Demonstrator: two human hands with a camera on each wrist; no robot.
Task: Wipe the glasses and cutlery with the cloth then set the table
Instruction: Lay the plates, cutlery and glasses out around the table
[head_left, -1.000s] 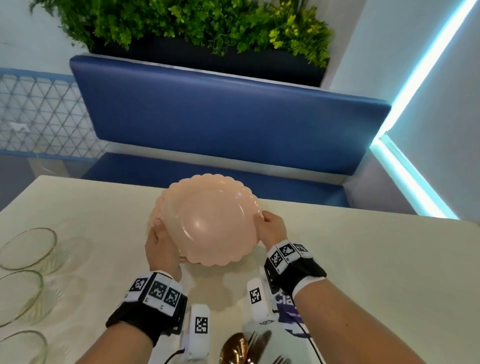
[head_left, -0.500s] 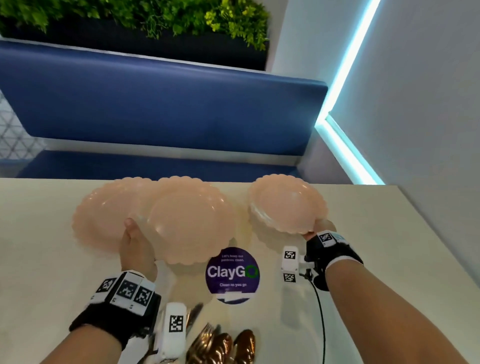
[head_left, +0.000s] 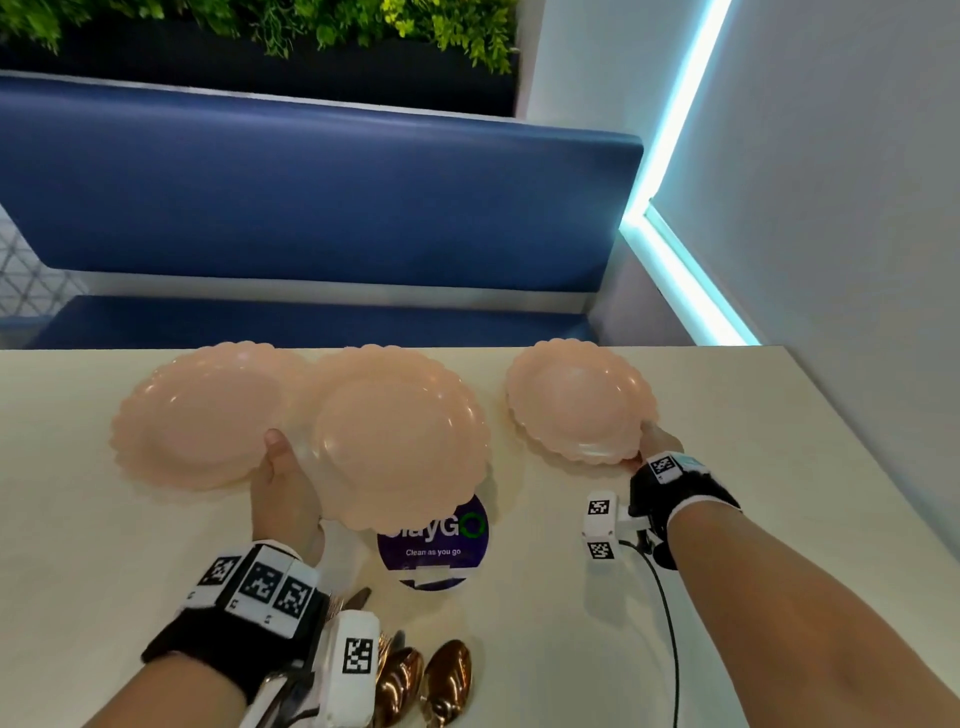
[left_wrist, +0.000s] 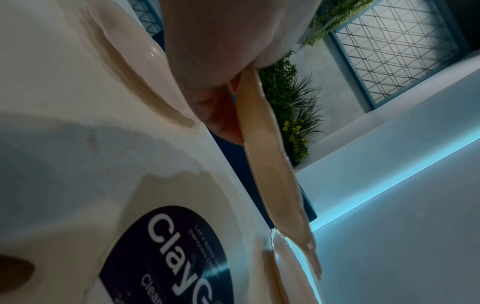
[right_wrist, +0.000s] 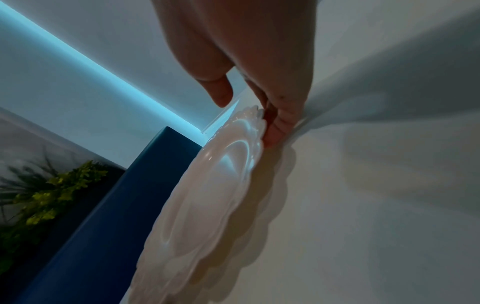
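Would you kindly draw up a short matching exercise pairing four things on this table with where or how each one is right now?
Things:
1. middle plate
2. right plate
3. left plate
4. spoons

States:
A. lying flat on the table, no hand gripping it
B. held at its near edge by the right hand
C. lying at the near edge, beside the left wrist
D. held by the left hand, partly covering the purple sticker

Pairs: 1-D, 2-B, 3-A, 4-C
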